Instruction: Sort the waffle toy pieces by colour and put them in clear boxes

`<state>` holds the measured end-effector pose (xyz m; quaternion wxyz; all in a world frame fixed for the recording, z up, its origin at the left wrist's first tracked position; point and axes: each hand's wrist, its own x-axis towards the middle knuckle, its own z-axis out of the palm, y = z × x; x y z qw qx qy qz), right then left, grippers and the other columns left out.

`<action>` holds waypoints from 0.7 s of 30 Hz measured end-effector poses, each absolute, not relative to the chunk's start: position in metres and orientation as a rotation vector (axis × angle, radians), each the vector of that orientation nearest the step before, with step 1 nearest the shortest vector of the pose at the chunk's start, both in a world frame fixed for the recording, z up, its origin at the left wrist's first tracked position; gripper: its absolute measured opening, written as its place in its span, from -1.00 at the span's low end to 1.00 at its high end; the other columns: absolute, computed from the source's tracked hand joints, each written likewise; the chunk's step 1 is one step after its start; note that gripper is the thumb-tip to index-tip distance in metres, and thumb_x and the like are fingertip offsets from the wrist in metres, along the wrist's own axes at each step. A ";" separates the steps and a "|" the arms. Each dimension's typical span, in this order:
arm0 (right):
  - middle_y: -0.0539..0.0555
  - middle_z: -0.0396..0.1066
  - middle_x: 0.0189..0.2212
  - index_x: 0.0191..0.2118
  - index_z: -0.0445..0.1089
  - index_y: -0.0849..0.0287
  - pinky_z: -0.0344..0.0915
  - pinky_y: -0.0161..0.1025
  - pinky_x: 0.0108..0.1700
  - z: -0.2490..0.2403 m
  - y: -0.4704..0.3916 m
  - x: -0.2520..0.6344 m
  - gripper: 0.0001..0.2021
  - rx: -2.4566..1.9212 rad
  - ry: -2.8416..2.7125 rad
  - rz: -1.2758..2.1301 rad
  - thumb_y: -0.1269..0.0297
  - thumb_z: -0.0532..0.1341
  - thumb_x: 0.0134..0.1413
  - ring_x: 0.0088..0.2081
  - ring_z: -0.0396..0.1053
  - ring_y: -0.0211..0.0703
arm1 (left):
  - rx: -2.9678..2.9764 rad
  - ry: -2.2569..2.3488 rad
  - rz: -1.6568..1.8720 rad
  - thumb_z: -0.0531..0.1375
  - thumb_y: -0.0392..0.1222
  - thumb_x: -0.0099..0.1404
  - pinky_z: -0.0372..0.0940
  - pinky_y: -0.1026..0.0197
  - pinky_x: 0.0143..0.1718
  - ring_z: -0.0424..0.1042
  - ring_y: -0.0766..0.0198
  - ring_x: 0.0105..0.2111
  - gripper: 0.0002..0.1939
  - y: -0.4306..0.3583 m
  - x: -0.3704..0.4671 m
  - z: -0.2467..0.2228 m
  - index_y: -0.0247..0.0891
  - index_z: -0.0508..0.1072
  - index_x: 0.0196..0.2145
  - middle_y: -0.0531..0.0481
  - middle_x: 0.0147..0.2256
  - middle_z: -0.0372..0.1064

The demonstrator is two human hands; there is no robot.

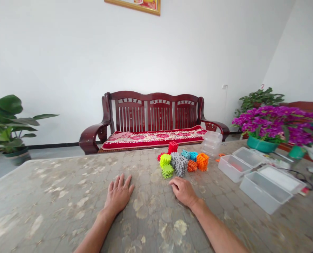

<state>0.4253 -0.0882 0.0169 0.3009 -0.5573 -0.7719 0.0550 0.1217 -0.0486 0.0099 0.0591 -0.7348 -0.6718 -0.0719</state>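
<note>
Lying flat on the patterned bench (74, 205), the left hand (119, 196) had its palm down and fingers fanned wide, with nothing visible in its hold! Across from it, the right hand (184, 192) sat loosely curled, knuckles up, its palm hidden, so whether it gripped anything could not be told. Off to the right stood an open plastic box (261, 191), a smaller box (231, 171) just beyond it. And there they were, just past the right hand: the knobbly blocks, bunched close, lime green pieces (167, 171) beside the grey block (181, 166), orange pieces (202, 162) to the right, blue ones (193, 156) behind those, a red block (173, 147) at the back. Handling them well looked a delicate business: a light pinch on opposite sides, the spread hand steadying, one piece at a time, since a hasty sweep risked scattering the cluster. Farther on came stacked clear boxes (211, 144), purple flowers (271, 119) to the right, and finally the wooden settee (160, 95) before the pale wall (67, 52).
</note>
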 end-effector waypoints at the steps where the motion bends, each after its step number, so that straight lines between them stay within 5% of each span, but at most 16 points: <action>1: 0.01 0.53 -0.28 -0.25 0.49 0.09 0.28 -0.32 -0.13 0.017 -0.088 0.425 -0.74 -1.480 -2.047 0.143 0.53 0.11 0.09 -0.20 0.46 -0.19 | -2.239 -2.014 -0.228 -0.01 -0.03 0.38 -0.04 -0.15 0.27 0.08 -0.06 0.31 -0.47 -0.054 0.123 0.009 -0.13 0.27 0.26 -0.24 0.30 0.14; 21: 0.05 0.51 -0.24 -0.24 0.47 0.10 0.23 -0.34 -0.17 0.018 -0.085 0.419 -0.74 -1.666 -2.021 0.013 0.52 0.08 0.08 -0.20 0.44 -0.18 | -2.337 -1.851 -0.230 0.01 -0.07 0.38 0.02 -0.18 0.24 0.10 -0.05 0.29 -0.50 -0.083 0.134 0.013 -0.09 0.29 0.25 -0.17 0.27 0.19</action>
